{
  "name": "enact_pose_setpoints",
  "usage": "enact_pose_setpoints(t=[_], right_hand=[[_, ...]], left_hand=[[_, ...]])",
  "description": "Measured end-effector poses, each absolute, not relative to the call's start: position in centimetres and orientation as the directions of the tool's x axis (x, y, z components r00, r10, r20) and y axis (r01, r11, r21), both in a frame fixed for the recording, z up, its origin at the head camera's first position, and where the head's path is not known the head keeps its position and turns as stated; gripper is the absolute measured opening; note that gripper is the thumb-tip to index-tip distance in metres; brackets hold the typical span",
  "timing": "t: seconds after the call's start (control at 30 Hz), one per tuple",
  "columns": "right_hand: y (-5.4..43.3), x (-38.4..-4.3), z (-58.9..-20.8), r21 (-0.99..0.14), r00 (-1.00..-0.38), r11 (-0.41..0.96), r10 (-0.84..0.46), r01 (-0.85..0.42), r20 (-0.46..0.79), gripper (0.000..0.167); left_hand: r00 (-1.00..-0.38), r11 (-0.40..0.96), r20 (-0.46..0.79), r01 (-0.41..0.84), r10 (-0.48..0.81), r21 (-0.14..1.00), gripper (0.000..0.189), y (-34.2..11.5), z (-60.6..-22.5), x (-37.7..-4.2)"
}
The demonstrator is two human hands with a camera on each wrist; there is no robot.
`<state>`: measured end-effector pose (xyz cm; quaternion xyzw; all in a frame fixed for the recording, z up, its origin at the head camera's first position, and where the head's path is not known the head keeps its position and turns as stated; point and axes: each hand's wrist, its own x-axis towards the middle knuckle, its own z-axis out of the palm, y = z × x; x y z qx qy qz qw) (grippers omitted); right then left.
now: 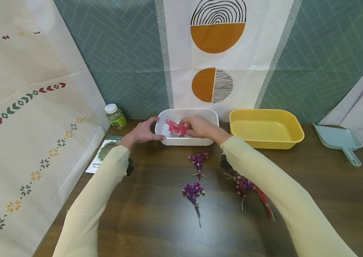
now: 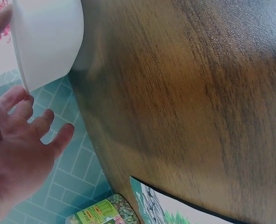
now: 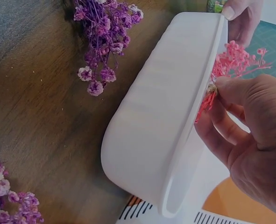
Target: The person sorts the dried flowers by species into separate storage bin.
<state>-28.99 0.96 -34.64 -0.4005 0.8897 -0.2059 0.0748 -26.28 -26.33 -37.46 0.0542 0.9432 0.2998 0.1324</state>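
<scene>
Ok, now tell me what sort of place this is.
Probably a makeshift indoor tabletop workspace; the room beyond is hidden. Patterned cloth hangs behind the wooden table, purple flower bunches lie on it, and a white tub and yellow tub stand along its far edge.

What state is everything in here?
Left hand: gripping white tub
Right hand: pinching pink flowers
White tub: upright, open
Pink flowers: pinched
Yellow tub: upright, open
Jar: standing, capped
Purple bunches: lying down
Red bunch: lying, partly hidden
Card: lying flat
Dustpan: lying flat
Cloths: hanging
</scene>
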Motion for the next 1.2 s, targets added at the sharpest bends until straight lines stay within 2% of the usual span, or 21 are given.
enact_pose_setpoints(t=[0.23, 0.43, 0.53, 0.7, 0.93, 1.2], right_hand=[[0.6, -29.5, -34.9, -0.445, -0.674, 0.610, -0.739, -0.656, -0.020, 0.038], [0.6, -29.6, -35.1, -0.375, -0.764, 0.726, -0.642, -0.576, -0.069, 0.036], [1.0, -29.4, -34.8, -0.351, -0.784, 0.747, -0.618, -0.565, -0.054, 0.034], [2.8, -29.1, -34.0, -0.342, -0.763, 0.708, -0.645, -0.617, 0.040, 0.030], [6.5, -28.1, -33.3, -0.466, -0.786, 0.673, -0.613, -0.574, 0.083, 0.030], [11.6, -25.3, -34.3, -0.543, -0.787, 0.603, -0.583, -0.585, 0.201, 0.023]], left_hand=[[-0.959, 0.815, -0.211, 0.034, 0.189, 0.579, 0.104, -26.2, -37.4, -26.3], [-0.962, 0.821, -0.200, 0.040, 0.186, 0.569, 0.103, -26.2, -37.4, -26.2], [-0.962, 0.825, -0.202, 0.037, 0.182, 0.564, 0.104, -26.2, -37.4, -26.2], [-0.962, 0.828, -0.211, 0.027, 0.174, 0.560, 0.104, -26.2, -37.3, -26.2], [-0.962, 0.826, -0.202, 0.040, 0.185, 0.563, 0.101, -26.3, -37.4, -26.5], [-0.959, 0.823, -0.205, 0.047, 0.196, 0.566, 0.101, -26.3, -37.4, -26.5]])
